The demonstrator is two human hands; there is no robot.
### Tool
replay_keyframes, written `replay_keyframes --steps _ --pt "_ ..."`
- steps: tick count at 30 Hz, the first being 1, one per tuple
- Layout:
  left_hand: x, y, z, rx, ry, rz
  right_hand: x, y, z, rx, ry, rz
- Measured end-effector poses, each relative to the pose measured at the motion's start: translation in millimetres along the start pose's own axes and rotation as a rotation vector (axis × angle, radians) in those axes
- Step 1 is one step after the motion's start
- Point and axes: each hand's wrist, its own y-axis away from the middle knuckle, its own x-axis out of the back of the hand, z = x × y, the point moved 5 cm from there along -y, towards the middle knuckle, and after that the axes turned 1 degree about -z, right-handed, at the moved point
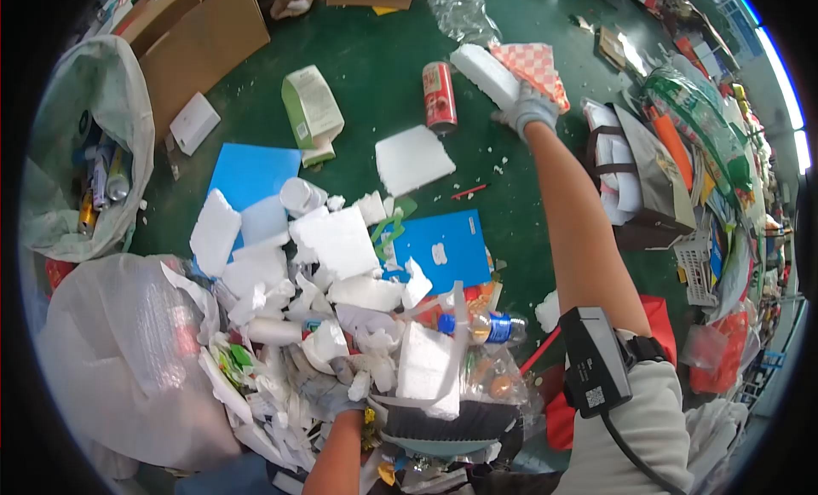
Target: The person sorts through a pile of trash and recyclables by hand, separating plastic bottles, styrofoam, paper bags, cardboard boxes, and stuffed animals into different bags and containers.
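Observation:
My right hand (530, 112), in a grey glove, reaches far out over the green surface. It is closed on the lower end of a white foam block (484, 69), with red-and-white checked paper (532, 65) against the fingers. Down in the heap of scraps, my left hand (324, 388), also gloved, is closed around a torn piece of white foam (325, 345); other scraps partly cover its fingers. Beside it lie a larger foam slab (426, 371) and a plastic bottle with a blue label (503, 328). A red can (440, 97) stands left of my right hand.
A white sack (128, 112) with cans and a cardboard box (204, 52) are at the left. Below them is a cloudy plastic bag (119, 350). Blue sheets (443, 248), a green-white carton (313, 112) and foam lie mid-surface. A paper bag (652, 171) stands right.

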Motion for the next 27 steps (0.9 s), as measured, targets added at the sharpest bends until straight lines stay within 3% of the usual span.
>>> replay_keyframes --steps 5,11,17,20,25,27 --pt "-1 1 -3 0.01 -0.002 -0.015 -8 9 4 0.157 0.054 0.017" --pt "0 4 -8 0.008 0.012 -0.03 6 97 -6 0.487 0.14 -0.101" --pt "-6 2 -7 0.037 0.149 -0.082 -6 184 -16 0.634 0.211 -0.168" --pt "-2 -1 -11 -0.001 0.33 -0.205 -11 230 -17 0.69 0.207 -0.173" --pt "44 -15 -44 -0.126 0.387 -0.433 -13 293 -8 0.701 0.141 -0.291" --pt "42 -12 -74 -0.314 0.312 -0.761 -14 323 -2 0.705 0.154 -0.318"
